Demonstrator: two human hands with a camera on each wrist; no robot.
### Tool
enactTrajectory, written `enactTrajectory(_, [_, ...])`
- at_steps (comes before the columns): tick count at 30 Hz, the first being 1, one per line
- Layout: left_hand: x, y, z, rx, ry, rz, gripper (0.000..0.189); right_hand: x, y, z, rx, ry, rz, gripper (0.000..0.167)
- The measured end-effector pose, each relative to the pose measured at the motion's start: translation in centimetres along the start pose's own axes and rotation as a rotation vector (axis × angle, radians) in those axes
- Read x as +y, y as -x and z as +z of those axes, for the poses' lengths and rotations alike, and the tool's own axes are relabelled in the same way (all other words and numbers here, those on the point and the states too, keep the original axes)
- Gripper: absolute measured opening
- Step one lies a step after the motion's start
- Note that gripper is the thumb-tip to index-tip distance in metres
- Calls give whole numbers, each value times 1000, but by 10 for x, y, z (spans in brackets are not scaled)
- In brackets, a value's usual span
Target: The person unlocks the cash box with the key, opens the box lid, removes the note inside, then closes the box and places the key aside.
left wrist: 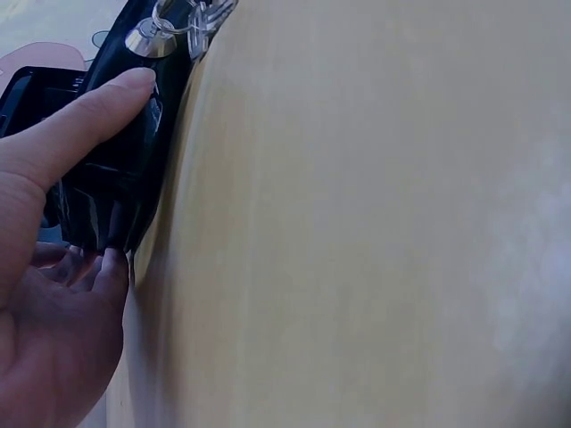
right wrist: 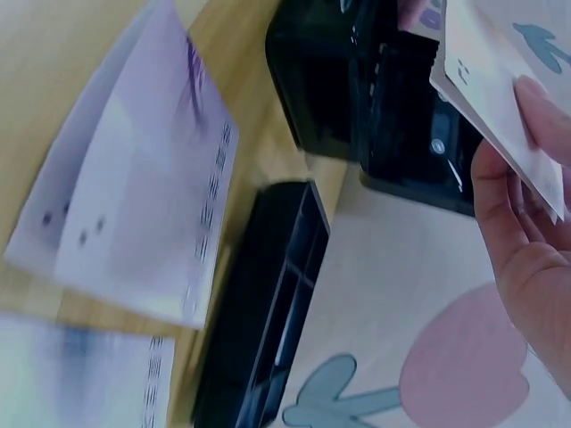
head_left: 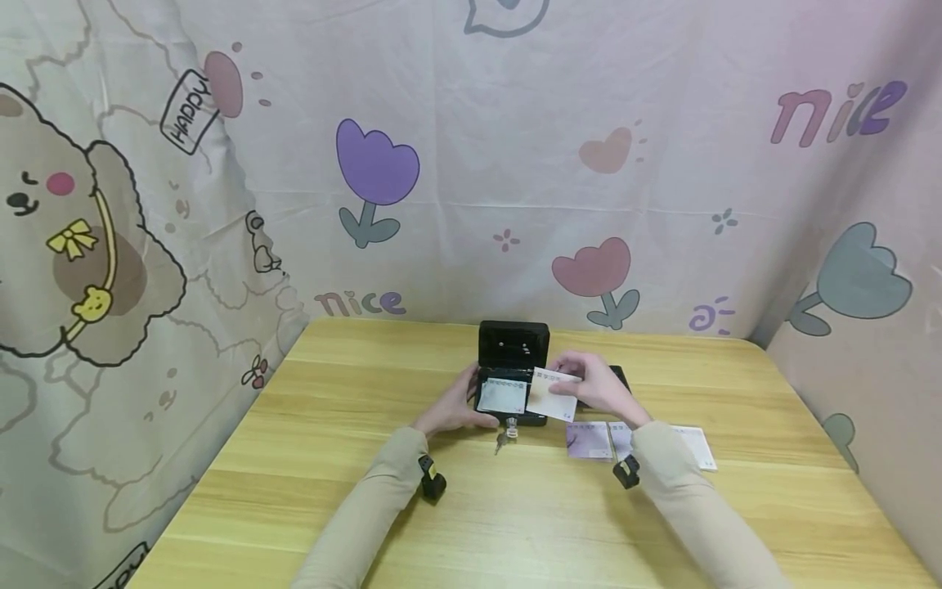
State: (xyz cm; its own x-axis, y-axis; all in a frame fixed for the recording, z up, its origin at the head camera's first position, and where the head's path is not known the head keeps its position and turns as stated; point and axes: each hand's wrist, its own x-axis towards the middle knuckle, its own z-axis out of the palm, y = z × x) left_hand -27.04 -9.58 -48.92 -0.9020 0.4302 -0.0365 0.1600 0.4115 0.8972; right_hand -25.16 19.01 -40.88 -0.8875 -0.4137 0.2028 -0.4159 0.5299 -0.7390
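Note:
A small black lockbox (head_left: 513, 345) stands on the table with its lid raised. My left hand (head_left: 455, 406) grips its left side, the thumb (left wrist: 98, 111) along the front near the lock (left wrist: 150, 37) and the fingers at the side wall. Inside the box's left part lies a pale printed paper slip (head_left: 502, 397). My right hand (head_left: 599, 383) pinches a thin stack of pale slips (head_left: 550, 397) between thumb and fingers, over the right part of the box. Keys (head_left: 502, 442) hang from the lock at the front.
A black compartmented tray (right wrist: 259, 294) sits right of the box, partly hidden by my right hand in the head view. Purple folded slips (head_left: 589, 440) and a whiter stack (head_left: 695, 446) lie on the wooden table (head_left: 515, 523), partly behind my right sleeve. A patterned cloth (head_left: 471, 180) hangs behind.

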Motion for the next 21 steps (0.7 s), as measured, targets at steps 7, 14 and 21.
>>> enactTrajectory(7, [0,1,0,-4,6,2,124,12,21,-17,21,-59,0,26])
enactTrajectory(14, [0,1,2,-7,19,8,123,27,46,-39,-26,-73,-5,26])
enactTrajectory(21, [2,1,1,0,27,16,122,47,68,-66,-50,-28,21,22])
